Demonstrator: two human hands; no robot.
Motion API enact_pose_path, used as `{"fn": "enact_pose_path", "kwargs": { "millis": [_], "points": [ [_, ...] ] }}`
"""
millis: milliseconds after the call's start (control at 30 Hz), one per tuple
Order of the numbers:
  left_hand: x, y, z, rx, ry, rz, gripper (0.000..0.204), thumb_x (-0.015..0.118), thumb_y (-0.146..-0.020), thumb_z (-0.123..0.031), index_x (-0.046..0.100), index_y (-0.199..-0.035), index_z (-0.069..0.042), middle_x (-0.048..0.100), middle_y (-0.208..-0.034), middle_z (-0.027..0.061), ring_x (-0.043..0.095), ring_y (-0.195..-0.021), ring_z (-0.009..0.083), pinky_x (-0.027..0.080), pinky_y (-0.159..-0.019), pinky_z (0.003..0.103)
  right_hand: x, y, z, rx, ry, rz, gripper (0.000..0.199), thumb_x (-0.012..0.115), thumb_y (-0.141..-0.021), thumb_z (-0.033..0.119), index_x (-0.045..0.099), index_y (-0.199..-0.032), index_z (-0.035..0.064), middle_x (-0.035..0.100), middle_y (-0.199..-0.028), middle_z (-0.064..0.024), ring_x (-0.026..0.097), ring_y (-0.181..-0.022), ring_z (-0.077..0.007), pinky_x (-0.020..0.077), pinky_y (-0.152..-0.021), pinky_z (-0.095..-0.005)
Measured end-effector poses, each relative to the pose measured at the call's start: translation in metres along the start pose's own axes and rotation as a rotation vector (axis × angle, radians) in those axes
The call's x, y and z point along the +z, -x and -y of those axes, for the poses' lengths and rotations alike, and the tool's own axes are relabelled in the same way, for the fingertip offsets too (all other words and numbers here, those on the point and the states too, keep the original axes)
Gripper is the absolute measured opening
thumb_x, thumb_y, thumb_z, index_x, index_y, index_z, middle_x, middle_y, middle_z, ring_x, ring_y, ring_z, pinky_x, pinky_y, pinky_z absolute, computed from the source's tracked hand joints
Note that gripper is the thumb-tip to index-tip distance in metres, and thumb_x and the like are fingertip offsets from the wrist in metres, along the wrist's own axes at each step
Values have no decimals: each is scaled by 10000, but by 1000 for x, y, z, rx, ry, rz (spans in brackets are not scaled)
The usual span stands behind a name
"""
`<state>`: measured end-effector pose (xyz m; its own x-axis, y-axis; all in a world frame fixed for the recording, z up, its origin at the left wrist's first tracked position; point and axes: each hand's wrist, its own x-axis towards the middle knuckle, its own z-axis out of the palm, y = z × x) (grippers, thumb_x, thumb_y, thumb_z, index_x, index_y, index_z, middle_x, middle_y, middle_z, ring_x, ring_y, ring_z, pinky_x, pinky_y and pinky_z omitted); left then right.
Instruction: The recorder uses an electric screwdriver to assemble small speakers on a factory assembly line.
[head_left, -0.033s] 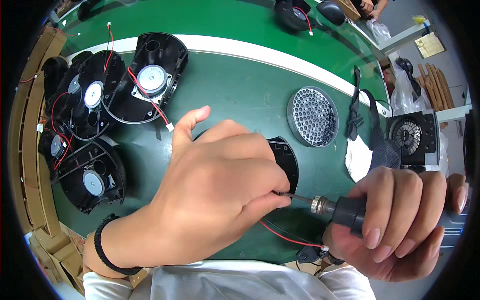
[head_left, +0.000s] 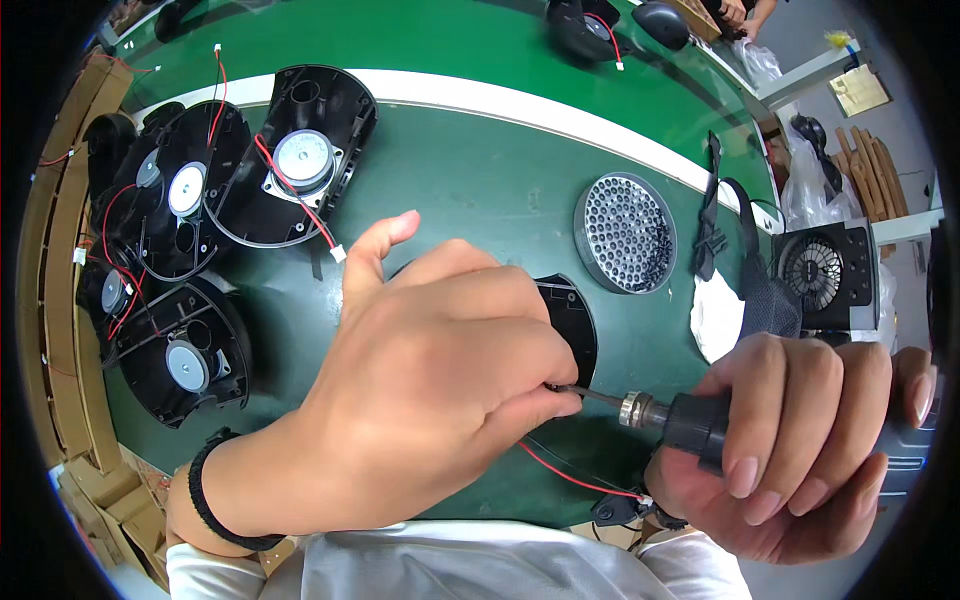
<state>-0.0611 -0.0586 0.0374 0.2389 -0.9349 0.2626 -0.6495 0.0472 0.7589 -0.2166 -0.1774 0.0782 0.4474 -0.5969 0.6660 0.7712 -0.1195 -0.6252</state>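
A black fan housing (head_left: 572, 325) is lying on the green work surface (head_left: 480, 190), mostly hidden under the left hand (head_left: 440, 380), which is pressing down on it with fingertips pinching around the bit. The right hand (head_left: 800, 440) is wrapping tightly around a black electric screwdriver (head_left: 690, 420), its bit meeting the housing at the left fingertips. A screw is apparently being driven; the screw itself is hidden. Next, the bit needs keeping square and steady. A round grille (head_left: 625, 232) and more housings (head_left: 200, 230) are lying nearby.
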Motion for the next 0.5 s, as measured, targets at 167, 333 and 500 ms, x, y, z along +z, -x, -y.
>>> {"fn": "enact_pose_path", "kwargs": {
  "millis": [167,333,500],
  "points": [
    [2,-1,1,5,3,15,170,889,-674,-198,765,-790,-196,613,-793,-60,609,-859,165,238,-1093,454,2,-1,1,50,16,12,318,586,-922,79,364,-1147,50,488,-706,12,506,-548,-98,507,-592,-265],
    [3,1,2,23,-18,-10,192,898,-649,-199,752,-774,-192,606,-786,-54,606,-833,163,249,-1080,445,2,4,5,63,81,5,319,583,-928,75,357,-1152,53,494,-705,-1,513,-550,-111,519,-595,-281],
    [4,2,3,0,18,7,204,907,-651,-202,729,-750,-188,599,-761,-50,607,-801,161,262,-1052,429,1,1,8,86,106,50,319,584,-930,70,349,-1145,61,494,-695,-4,527,-558,-114,530,-612,-276]
  ]
}}
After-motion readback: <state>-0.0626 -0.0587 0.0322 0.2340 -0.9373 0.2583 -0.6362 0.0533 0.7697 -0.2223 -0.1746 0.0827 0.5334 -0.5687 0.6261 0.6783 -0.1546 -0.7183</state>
